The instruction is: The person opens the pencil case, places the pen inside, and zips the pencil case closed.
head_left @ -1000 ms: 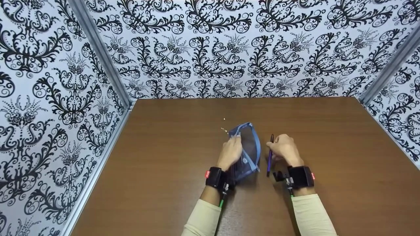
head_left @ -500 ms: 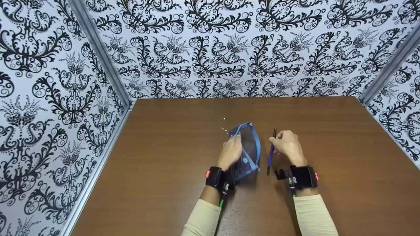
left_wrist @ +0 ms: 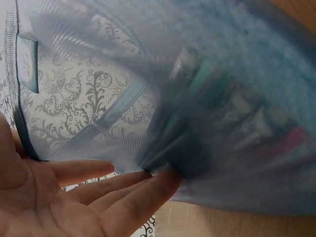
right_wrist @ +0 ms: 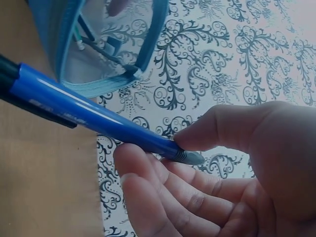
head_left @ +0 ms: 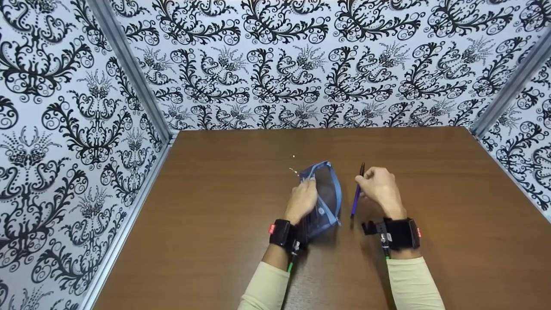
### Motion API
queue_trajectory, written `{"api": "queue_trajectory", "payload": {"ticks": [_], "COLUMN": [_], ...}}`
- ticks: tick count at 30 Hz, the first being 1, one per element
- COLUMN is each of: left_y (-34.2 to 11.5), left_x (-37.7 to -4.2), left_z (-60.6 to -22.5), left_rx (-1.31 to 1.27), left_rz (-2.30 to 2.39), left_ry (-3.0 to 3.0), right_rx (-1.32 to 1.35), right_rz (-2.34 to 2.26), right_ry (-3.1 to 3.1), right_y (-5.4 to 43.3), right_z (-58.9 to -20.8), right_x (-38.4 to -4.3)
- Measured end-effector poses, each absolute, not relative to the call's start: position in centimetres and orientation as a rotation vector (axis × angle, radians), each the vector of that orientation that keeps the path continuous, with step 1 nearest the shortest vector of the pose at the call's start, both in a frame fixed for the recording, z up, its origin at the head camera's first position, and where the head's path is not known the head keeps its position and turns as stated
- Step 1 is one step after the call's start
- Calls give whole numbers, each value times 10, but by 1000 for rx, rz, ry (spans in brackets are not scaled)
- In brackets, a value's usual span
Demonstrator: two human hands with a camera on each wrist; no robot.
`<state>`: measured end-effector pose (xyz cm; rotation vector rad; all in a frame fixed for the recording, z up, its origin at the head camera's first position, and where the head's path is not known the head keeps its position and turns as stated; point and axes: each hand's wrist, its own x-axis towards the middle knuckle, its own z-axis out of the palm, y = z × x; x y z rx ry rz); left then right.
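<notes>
My left hand (head_left: 301, 200) grips the near left side of a blue see-through mesh zip pouch (head_left: 329, 189), whose zipped mouth gapes toward the right. Through the pouch's mesh (left_wrist: 237, 163) in the left wrist view, several slender items show blurred, with teal and red among them. To the right of the pouch, my right hand (head_left: 381, 185) pinches a blue pen (head_left: 356, 200) above the table. In the right wrist view, the thumb and fingers hold the pen (right_wrist: 98, 118) near its grey tip, and its black end with the clip points away toward the left.
Behind the pouch, a few tiny pale yellow bits (head_left: 294, 171) lie on the brown wooden table (head_left: 215, 193). Patterned black-and-white walls (head_left: 284, 86) with grey metal corner posts (head_left: 133, 73) stand at the back and both sides.
My right hand has moved slightly away and to the right, carrying the pen with it. The left hand and the pouch stay almost where they were.
</notes>
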<state>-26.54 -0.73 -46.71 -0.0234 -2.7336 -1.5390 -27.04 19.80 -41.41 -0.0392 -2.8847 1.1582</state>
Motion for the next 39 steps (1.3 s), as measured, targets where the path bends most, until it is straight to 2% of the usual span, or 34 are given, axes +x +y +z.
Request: {"api": "queue_trajectory", "payload": {"ticks": [39], "left_y": [-8], "left_x": [-264], "left_z": [-466], "left_rx": [-58], "left_rz": [-1494], "left_ry": [-2730], "right_rx": [-16], "right_rz": [1411], "right_ry": [-2638], "right_y": [194], "right_z": [-403], "right_x": [-266]}}
